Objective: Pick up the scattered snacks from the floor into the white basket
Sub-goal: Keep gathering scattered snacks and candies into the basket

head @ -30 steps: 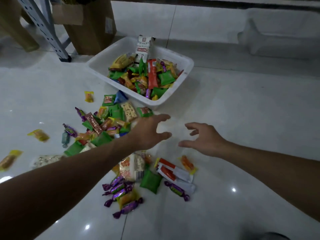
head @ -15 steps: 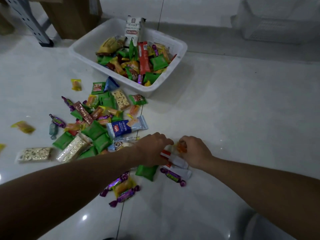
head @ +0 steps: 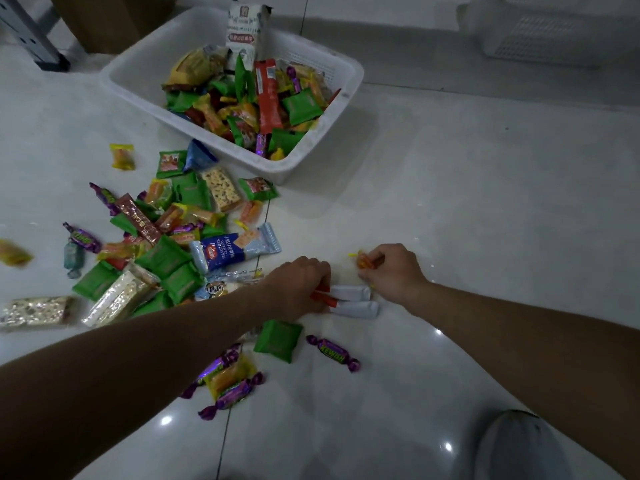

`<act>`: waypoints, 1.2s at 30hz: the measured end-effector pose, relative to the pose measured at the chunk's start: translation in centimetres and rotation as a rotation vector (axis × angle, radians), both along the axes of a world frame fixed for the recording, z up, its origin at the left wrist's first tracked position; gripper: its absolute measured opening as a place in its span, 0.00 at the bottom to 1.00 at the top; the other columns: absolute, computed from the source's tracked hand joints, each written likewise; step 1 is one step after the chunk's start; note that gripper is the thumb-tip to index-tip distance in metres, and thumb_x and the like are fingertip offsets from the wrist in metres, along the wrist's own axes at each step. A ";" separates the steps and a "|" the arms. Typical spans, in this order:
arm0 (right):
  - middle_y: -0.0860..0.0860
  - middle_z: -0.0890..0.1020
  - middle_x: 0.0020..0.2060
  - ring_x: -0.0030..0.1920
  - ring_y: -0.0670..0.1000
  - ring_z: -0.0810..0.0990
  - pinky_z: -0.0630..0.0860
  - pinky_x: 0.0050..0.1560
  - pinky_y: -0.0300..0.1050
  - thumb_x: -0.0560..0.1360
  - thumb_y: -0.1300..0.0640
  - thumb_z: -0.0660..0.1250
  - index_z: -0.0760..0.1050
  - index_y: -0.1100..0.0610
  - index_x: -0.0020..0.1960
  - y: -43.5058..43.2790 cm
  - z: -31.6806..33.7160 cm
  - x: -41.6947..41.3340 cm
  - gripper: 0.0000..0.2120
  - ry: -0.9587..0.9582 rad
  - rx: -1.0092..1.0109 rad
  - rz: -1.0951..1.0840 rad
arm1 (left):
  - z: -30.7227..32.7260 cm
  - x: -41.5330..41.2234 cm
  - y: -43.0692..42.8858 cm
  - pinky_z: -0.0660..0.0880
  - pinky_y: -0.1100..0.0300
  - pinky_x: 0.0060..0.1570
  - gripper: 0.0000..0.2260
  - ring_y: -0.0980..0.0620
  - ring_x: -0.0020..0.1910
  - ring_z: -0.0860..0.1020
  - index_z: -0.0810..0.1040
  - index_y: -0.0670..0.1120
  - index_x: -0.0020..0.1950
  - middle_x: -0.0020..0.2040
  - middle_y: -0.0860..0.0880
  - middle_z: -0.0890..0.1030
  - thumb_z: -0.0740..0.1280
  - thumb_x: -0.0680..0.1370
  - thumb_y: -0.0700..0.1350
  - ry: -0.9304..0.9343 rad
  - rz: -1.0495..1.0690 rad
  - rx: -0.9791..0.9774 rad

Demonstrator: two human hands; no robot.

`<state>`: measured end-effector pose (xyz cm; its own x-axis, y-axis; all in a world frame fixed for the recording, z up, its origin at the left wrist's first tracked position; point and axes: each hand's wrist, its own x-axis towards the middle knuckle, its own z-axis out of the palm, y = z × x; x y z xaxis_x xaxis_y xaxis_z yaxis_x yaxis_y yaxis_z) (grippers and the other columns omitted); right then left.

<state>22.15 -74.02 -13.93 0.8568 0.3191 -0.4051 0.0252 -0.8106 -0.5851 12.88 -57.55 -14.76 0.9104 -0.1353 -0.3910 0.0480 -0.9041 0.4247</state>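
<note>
**Head view: pickup in progress.** In the frame one second earlier, both my hands are spread and empty above the floor [head: 485, 220]. Now both are down among the snacks and closed.

- **Left hand:** My left hand [head: 299, 287] curls its fingers round the red ends of the two red-and-white sachets [head: 349, 292], whose white ends lie on the tiles.
- **Right hand:** My right hand [head: 394, 275] pinches the orange candy [head: 365, 262]. The candy is now drawn clear of the sachets, to their 12 o'clock. I cannot tell whether it has left the floor.
- **Target:** The white basket [head: 138, 74], already well filled, sits at 12 o'clock of the hands, well apart from them.

**Reading:** two grasps look secured, and the carry has not begun.

The main heap of snacks [head: 162, 258] lies at 9 to 10 o'clock of the left hand. A green packet [head: 278, 341] waits at its 6 o'clock and a purple toffee [head: 332, 353] at its 5 o'clock.
</note>
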 end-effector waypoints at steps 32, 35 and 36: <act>0.50 0.82 0.43 0.43 0.47 0.79 0.76 0.47 0.40 0.69 0.58 0.75 0.79 0.57 0.52 7.8 8.6 3.1 0.13 -0.200 0.318 0.197 | 7.2 -1.9 6.2 0.66 0.60 0.39 0.13 0.50 0.44 0.75 0.75 0.45 0.55 0.45 0.49 0.76 0.72 0.74 0.44 -0.259 0.563 -0.211; 0.49 0.81 0.42 0.43 0.47 0.79 0.75 0.47 0.39 0.68 0.58 0.76 0.80 0.57 0.52 9.3 9.9 3.4 0.13 -0.227 0.341 0.209 | 8.2 -2.2 7.7 0.69 0.58 0.39 0.12 0.48 0.44 0.76 0.75 0.45 0.55 0.44 0.48 0.78 0.71 0.75 0.46 -0.267 0.609 -0.183; 0.49 0.81 0.42 0.44 0.47 0.79 0.75 0.47 0.39 0.69 0.58 0.76 0.80 0.57 0.52 9.8 10.4 3.5 0.13 -0.230 0.351 0.209 | 8.6 -2.2 8.1 0.69 0.59 0.38 0.12 0.49 0.43 0.76 0.74 0.46 0.55 0.44 0.49 0.78 0.71 0.75 0.46 -0.276 0.634 -0.172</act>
<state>25.69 -64.21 -3.55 0.8142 0.5785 -0.0490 0.3283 -0.5284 -0.7830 10.72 -49.41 -6.16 0.8969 0.4139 -0.1560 0.4128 -0.6567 0.6311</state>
